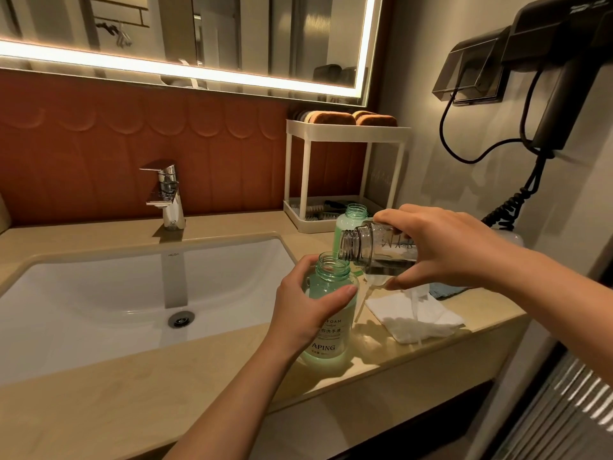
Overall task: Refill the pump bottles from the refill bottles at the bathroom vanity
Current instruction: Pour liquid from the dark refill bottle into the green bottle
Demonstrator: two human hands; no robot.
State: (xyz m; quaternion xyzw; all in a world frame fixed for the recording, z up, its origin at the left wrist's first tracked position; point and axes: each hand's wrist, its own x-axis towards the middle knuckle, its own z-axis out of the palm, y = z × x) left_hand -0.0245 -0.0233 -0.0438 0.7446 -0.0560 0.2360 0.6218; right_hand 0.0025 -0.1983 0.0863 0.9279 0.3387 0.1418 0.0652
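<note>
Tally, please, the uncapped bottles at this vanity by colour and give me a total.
Green: 2, the front green bottle in the left hand and the rear green bottle in front of the rack.
Clear: 1, the clear bottle tilted in the right hand.
Total: 3

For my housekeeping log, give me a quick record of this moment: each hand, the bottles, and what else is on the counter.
left hand: grips the front green bottle, upright on the counter, neck open
right hand: holds the clear bottle tilted, mouth by that neck
pouring: no stream visible
second green bottle: behind, uncapped
white cloth: on counter, right of bottles
</note>
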